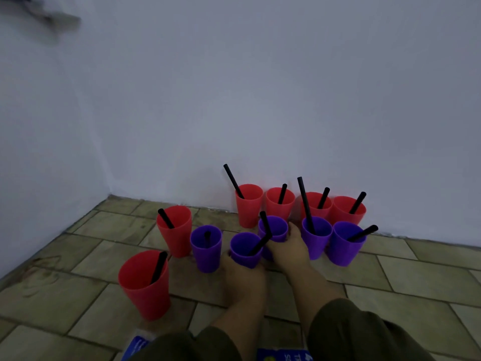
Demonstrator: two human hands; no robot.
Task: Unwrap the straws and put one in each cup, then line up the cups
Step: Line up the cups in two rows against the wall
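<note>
While the left hand (pixel 244 278) curls round the nearer purple cup (pixel 244 252), the right hand (pixel 287 250) grips the farther purple cup (pixel 274 227)

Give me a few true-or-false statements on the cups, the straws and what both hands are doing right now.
1. Every cup in view holds a black straw. True.
2. The left hand grips a red cup. False: it grips a purple cup.
3. Four red cups stand in a row along the wall. True.
4. The right hand lies flat on the floor. False: it holds a second purple cup, just behind the first.
5. Purple cups outnumber red ones. False: six are red and five are purple.
</note>
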